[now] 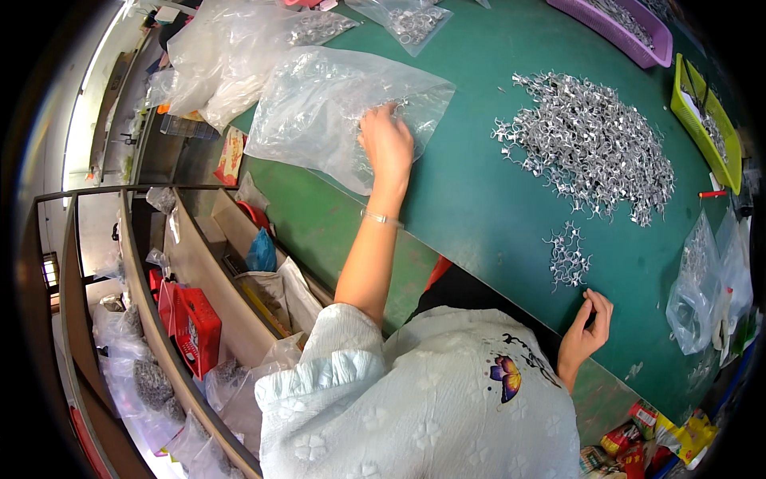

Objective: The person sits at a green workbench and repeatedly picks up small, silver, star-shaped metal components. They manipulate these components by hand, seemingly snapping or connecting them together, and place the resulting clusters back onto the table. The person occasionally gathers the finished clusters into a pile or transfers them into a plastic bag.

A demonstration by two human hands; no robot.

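My left hand (387, 144) rests over a large clear plastic bag (311, 104) at the table's left edge, its fingers curled down; what lies under the fingertips is hidden. Small silvery metal pieces show through the bag around them. At the near edge, my right hand (585, 334) has thumb and fingers drawn together; anything between them is too small to make out. Just beyond it lies a small cluster of curved metal clips (568, 255). Farther off spreads a big heap of the same clips (594, 144).
A purple basket (650, 49) and a yellow-green basket (726, 172) stand along the far right. Plastic bags (692, 287) hang or lie at the right edge, near a red pen-like stick (712, 194). More filled bags (223, 56) sit far left. Shelving with a red box (197, 331) stands left.
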